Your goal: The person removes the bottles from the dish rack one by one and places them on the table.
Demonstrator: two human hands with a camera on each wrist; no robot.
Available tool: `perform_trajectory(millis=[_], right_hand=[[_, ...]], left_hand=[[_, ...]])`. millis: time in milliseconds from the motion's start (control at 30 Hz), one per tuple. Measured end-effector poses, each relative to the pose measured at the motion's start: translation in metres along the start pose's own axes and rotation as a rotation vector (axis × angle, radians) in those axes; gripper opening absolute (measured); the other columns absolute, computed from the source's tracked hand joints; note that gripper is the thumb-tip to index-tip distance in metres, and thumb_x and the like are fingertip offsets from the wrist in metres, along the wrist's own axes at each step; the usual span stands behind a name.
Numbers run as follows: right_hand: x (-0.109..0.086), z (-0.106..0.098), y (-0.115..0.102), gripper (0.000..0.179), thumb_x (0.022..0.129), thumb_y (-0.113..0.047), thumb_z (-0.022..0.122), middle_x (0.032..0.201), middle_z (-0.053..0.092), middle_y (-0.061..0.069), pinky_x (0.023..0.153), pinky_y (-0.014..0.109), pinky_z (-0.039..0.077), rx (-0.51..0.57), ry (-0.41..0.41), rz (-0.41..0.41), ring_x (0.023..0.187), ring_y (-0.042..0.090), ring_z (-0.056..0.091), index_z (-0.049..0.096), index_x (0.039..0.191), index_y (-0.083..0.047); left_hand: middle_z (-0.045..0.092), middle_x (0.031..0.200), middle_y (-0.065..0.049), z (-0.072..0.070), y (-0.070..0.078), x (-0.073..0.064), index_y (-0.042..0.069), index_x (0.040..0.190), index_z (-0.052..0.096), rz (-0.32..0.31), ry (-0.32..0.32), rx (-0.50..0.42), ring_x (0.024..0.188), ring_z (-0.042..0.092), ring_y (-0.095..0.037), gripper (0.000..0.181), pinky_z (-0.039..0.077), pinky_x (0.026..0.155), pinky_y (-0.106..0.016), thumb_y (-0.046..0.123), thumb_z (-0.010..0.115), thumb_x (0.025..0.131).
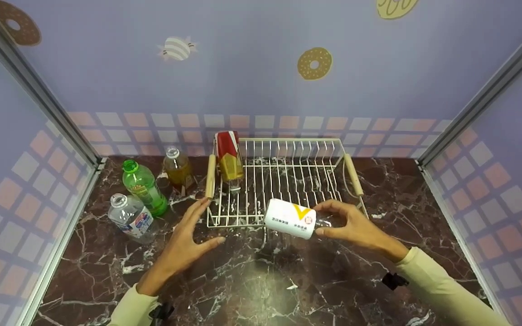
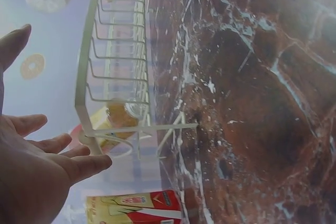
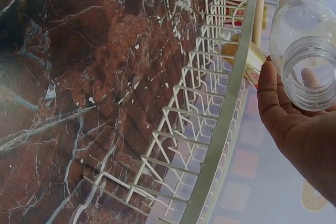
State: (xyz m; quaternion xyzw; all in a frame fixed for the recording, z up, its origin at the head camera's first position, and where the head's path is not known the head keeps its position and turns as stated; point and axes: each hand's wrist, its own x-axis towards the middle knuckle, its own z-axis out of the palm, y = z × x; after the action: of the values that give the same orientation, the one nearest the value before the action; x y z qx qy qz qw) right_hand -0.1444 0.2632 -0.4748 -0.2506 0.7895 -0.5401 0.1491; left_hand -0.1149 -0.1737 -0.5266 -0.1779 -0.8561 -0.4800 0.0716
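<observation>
My right hand (image 1: 356,228) grips a clear plastic bottle (image 1: 290,218) with a white wrap-around label by its neck end. The bottle lies sideways above the front edge of a cream wire dish rack (image 1: 283,167). In the right wrist view the open mouth of the bottle (image 3: 310,74) faces the camera, uncapped. My left hand (image 1: 184,246) has its fingers spread beside the rack's left wooden handle (image 1: 210,176), fingertips at or very near the rack's front left corner. Inside the rack at its left end, a bottle with a red and yellow label (image 1: 230,156) leans, neck down.
Left of the rack stand a green bottle (image 1: 145,188), a bottle with amber tint (image 1: 178,170) and a clear bottle with a small label (image 1: 132,217). The dark marble counter (image 1: 261,280) is bounded by a patterned back wall (image 1: 252,81) and side panels.
</observation>
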Motion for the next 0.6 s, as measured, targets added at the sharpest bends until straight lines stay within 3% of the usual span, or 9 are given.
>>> perform_trajectory(millis=[200, 500, 600], right_hand=[[-0.001, 0.005, 0.001, 0.049, 0.095, -0.009, 0.085, 0.129, 0.072, 0.021, 0.097, 0.031, 0.064, -0.057, -0.008, -0.022, 0.113, 0.024, 0.072, 0.064, 0.137, 0.008], [-0.003, 0.016, 0.001, 0.048, 0.096, -0.01, 0.085, 0.128, 0.071, 0.02, 0.095, 0.034, 0.065, -0.056, -0.055, -0.028, 0.111, 0.041, 0.071, 0.065, 0.137, 0.006], [-0.002, 0.018, 0.0, 0.048, 0.096, -0.011, 0.085, 0.128, 0.072, 0.019, 0.096, 0.033, 0.065, -0.076, -0.063, -0.037, 0.111, 0.038, 0.071, 0.066, 0.137, 0.005]], left_hand=[[0.034, 0.174, -0.027, 0.002, 0.016, -0.002, -0.004, 0.163, 0.044, 0.027, -0.043, 0.018, 0.157, 0.035, -0.054, 0.097, 0.03, 0.123, -0.079, 0.025, 0.095, 0.087], [0.031, 0.178, -0.018, 0.009, 0.041, -0.004, 0.006, 0.169, 0.041, 0.014, -0.16, -0.015, 0.159, 0.034, -0.05, 0.098, 0.03, 0.125, -0.074, 0.032, 0.092, 0.089], [0.032, 0.177, -0.019, 0.012, 0.046, -0.004, 0.004, 0.168, 0.042, 0.045, -0.178, -0.015, 0.158, 0.037, -0.051, 0.097, 0.033, 0.123, -0.073, 0.031, 0.092, 0.089]])
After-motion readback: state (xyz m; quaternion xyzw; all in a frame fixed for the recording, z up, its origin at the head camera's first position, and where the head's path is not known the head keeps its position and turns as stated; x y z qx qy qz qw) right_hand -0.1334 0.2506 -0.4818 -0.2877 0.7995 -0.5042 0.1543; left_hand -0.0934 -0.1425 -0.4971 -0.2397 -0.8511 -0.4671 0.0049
